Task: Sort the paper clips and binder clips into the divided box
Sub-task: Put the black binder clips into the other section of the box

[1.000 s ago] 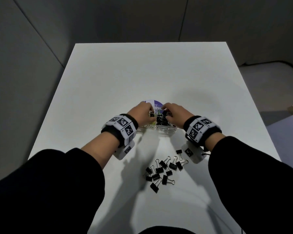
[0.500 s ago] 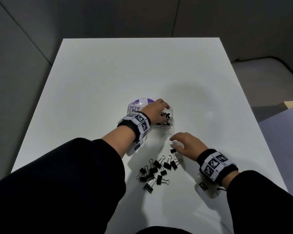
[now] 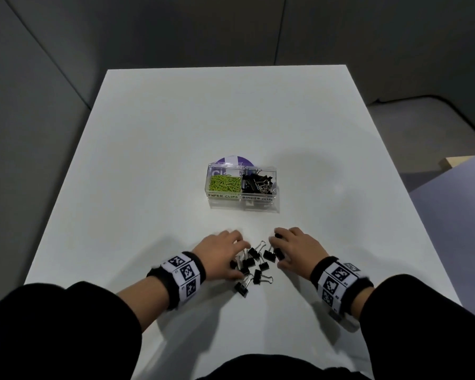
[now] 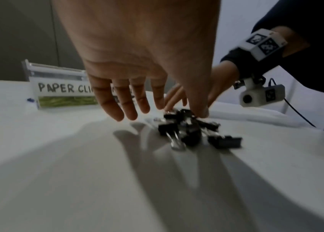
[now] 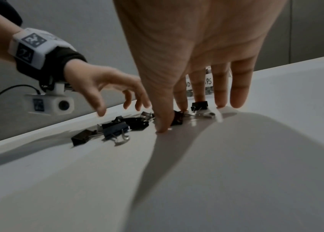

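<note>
Binder clips (roughly ten loose) on table, two hands flanking, left and right fingers extended, nothing gripped

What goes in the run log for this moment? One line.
left hand: open, at binder clips | right hand: open, same pile | divided box: part filled

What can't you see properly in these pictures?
- Head view: the left hand covers some of the loose binder clips, so no exact count.
- Left wrist view: fingers hide the second label on the divided box; the clips are blurred.
- Right wrist view: the right hand hides most of the box.
</note>
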Tool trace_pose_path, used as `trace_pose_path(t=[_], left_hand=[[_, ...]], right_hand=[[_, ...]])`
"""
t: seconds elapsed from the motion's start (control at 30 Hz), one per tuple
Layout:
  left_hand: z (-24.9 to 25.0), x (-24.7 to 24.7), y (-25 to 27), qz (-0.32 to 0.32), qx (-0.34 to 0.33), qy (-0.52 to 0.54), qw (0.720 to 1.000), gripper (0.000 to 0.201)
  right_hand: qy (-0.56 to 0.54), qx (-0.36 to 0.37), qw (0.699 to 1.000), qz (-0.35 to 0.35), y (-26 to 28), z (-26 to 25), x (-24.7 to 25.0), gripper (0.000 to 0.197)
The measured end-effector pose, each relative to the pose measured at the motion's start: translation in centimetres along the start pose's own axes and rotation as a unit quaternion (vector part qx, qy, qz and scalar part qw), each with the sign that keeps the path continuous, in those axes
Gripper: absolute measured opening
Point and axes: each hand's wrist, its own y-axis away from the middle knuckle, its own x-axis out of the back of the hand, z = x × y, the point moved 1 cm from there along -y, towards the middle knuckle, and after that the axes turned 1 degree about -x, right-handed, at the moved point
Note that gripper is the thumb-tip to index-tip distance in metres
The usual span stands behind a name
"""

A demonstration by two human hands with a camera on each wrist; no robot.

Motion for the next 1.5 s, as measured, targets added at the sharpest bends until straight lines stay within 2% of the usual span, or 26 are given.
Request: trace_pose_path(t=[0.17, 0.27, 0.57, 0.67, 0.77, 0.93, 1.1, 1.23, 1.5], left_hand=[[0.0, -1.6, 1.2, -0.008, 0.013, 0.016, 1.0, 0.087], [0.8, -2.4, 1.5, 0.006, 0.043, 0.053, 0.998, 0.088], [1.4, -2.8, 1.4, 0.058, 0.111, 0.102, 0.987, 0.052], [1.1, -2.6, 1.3, 0.089, 0.145, 0.098, 0.981, 0.05], [0.4, -2.7, 1.5, 0.079, 0.177, 0.111, 0.975, 0.05], [-0.5, -3.1, 1.6, 0.086, 0.168, 0.102, 0.977, 0.033], [-1.2, -2.7, 1.4, 0.098, 0.149, 0.108, 0.978, 0.039], [-1.5, -2.4, 0.8, 0.114, 0.16, 0.127, 0.972, 0.025], [-1.4, -2.5, -0.2, 0.116, 0.17, 0.12, 0.971, 0.021]], right_hand=[[-0.015, -0.021, 0.999, 0.035, 0.2, -0.7, -0.8, 0.031], [-0.043, -0.036, 0.997, 0.052, 0.0, -1.2, -1.1, 0.02], [-0.051, -0.058, 0.994, 0.074, -1.2, -1.7, -1.5, 0.028], [-0.115, -0.066, 0.988, 0.082, -1.5, -1.6, -0.8, 0.032], [-0.103, -0.09, 0.989, 0.06, -1.2, -0.9, -0.5, 0.043], [-0.081, -0.1, 0.99, 0.062, -0.7, -0.6, -0.5, 0.021], [-0.118, -0.124, 0.984, 0.043, -1.5, -0.5, 0.0, 0.024], [-0.136, -0.133, 0.982, -0.008, -2.2, -0.4, 0.3, 0.02], [-0.095, -0.115, 0.989, 0.001, -2.4, -0.8, 0.1, 0.023]])
